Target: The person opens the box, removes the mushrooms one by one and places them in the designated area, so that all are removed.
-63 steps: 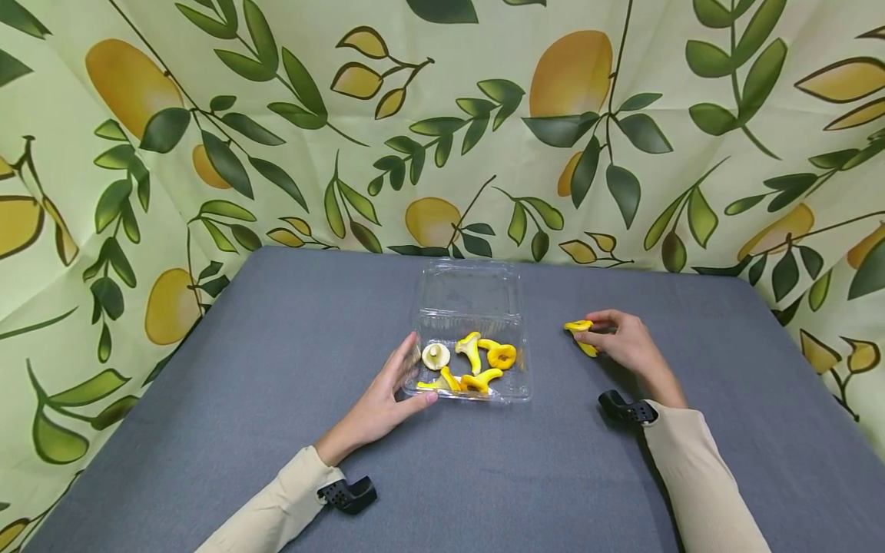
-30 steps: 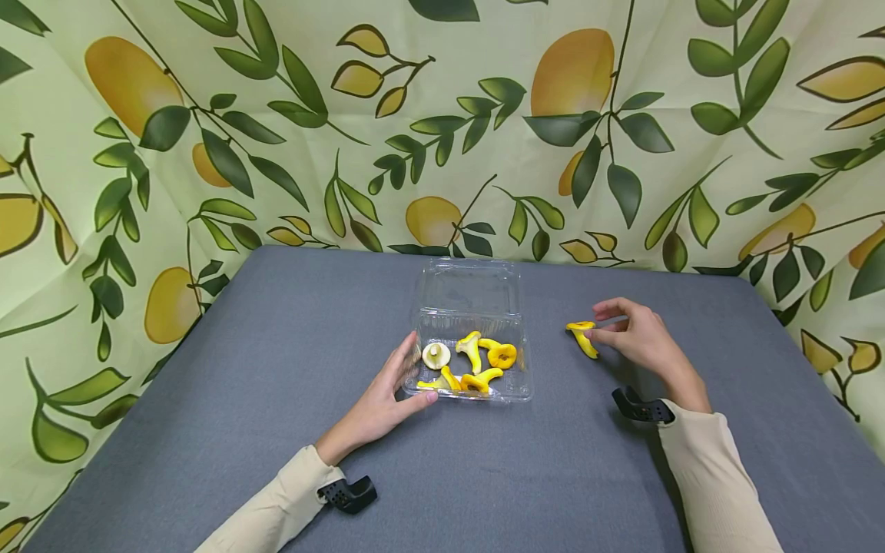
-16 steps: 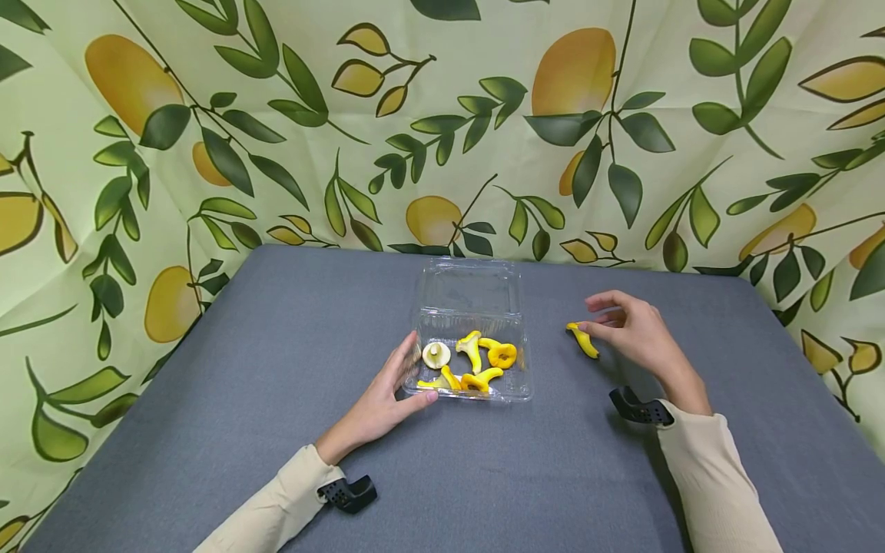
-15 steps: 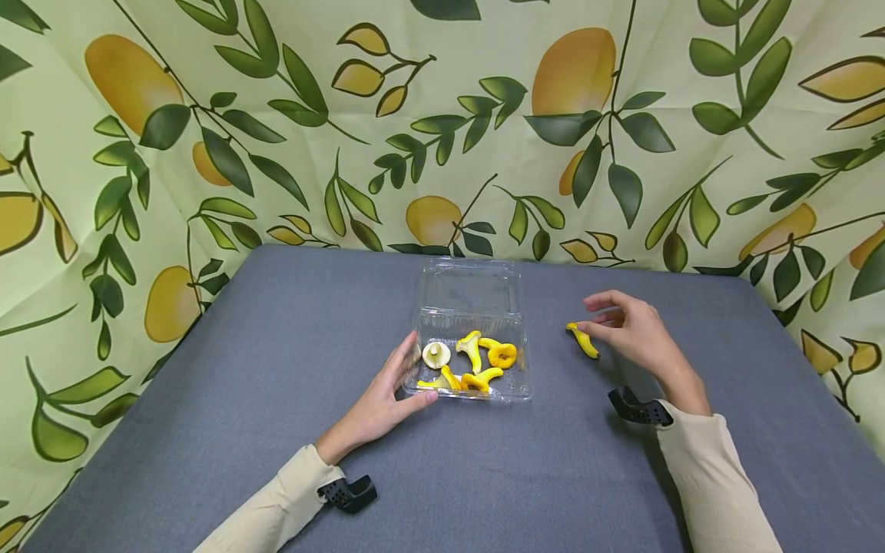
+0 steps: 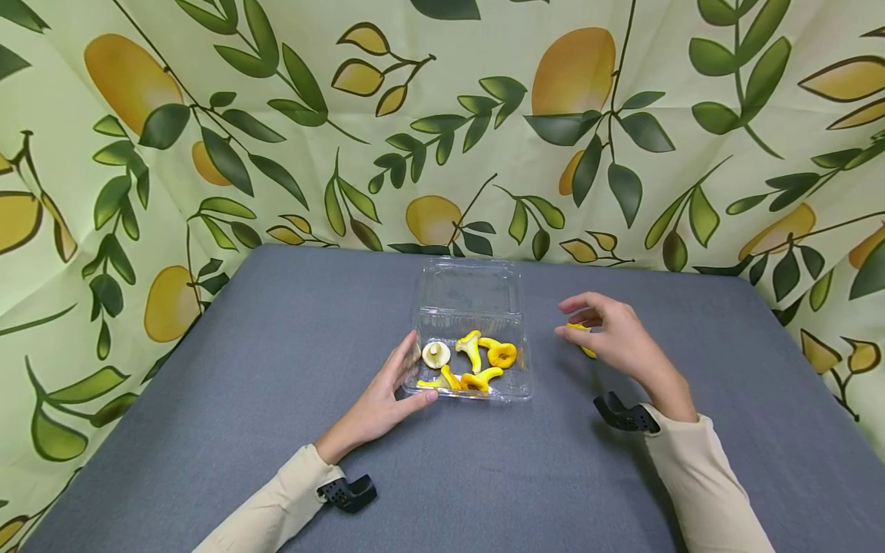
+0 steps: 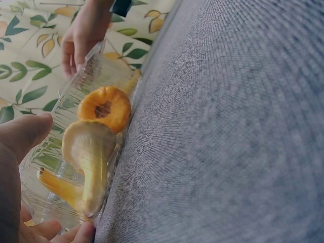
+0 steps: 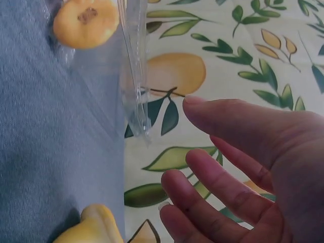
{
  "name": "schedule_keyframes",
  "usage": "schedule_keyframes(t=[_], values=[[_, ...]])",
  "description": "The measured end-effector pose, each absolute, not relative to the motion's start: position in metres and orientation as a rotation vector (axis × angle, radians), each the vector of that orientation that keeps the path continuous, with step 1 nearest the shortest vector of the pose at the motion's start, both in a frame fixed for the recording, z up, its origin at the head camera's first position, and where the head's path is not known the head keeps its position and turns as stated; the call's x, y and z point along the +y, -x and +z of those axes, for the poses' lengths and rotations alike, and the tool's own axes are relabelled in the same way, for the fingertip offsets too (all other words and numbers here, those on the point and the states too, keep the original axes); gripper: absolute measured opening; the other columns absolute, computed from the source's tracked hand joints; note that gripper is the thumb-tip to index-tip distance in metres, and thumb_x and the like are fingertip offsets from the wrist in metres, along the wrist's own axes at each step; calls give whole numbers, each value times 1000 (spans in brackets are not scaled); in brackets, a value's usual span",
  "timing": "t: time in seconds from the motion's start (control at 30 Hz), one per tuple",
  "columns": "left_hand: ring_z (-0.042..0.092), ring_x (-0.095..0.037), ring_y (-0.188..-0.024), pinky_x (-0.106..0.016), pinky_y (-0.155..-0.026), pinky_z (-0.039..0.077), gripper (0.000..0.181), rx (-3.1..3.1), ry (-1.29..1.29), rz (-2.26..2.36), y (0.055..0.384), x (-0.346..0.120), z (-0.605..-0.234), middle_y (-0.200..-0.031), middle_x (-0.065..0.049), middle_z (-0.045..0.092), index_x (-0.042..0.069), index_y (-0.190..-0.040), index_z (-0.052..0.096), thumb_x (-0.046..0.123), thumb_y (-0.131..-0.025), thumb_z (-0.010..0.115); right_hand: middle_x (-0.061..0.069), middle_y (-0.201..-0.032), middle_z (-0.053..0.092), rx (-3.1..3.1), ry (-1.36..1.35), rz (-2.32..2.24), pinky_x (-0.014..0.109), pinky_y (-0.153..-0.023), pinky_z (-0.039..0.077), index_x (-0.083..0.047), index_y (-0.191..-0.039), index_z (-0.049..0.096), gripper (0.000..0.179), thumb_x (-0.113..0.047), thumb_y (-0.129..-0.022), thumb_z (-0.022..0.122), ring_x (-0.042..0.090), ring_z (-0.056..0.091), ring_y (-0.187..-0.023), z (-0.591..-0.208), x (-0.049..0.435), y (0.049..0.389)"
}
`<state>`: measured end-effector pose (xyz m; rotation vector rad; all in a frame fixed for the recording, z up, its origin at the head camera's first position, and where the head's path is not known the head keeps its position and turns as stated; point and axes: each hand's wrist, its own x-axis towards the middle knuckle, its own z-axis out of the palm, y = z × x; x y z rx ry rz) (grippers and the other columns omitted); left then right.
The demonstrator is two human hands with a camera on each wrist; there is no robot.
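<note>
A clear plastic clamshell container [image 5: 525, 384] stands on the table with its lid folded back. Inside lie several yellow chanterelle mushrooms [image 5: 502, 355] and a white mushroom [image 5: 435, 355]. My left hand [image 5: 379, 399] holds the container's near left corner, thumb along the front and fingers along the side. A single chanterelle [image 7: 91, 228] lies on the table to the right of the container. Above it hovers my right hand [image 5: 618, 338], which hides part of it in the head view. In the right wrist view the fingers are apart and hold nothing.
A grey cloth covers the table [image 5: 442, 476]. Behind it hangs a curtain [image 5: 484, 153] printed with leaves and fruit. The raised lid [image 5: 472, 288] leans toward the curtain. A black wrist camera [image 5: 625, 415] sits on the right wrist.
My right hand let go of the chanterelle on the table, lifted off it, then moved left above it. My left hand and the container stayed in place.
</note>
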<state>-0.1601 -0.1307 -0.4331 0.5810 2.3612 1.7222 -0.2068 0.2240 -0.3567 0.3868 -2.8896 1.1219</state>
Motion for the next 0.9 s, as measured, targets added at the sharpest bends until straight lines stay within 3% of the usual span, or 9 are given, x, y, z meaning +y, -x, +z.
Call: schedule_keyframes(t=[0.3,0.73,0.9], values=[[24,-39,-150,-50,-122,26,92,2373,-575,1707,160,-131,-434,-167,-17,8,9,-160,7,18,-93,69,20,-120,67,-2868,-475,1114,54,-91,56,-2,-116,66,34,-13,-86,77,36,68,-104,-358,209,205],[23,-38,-150,-45,-122,24,92,2399,-582,1701,157,-128,-432,-167,-18,6,6,-160,5,15,-93,68,19,-115,68,-2827,-642,1098,51,-91,56,-1,-115,67,35,-11,-84,79,36,67,-103,-362,190,201],[22,-40,-150,-49,-122,23,89,2445,-625,1687,155,-125,-432,-165,-23,7,1,-159,5,12,-95,65,17,-114,68,-2810,-691,1088,50,-91,57,-1,-116,67,36,-12,-84,80,34,67,-102,-363,186,200]])
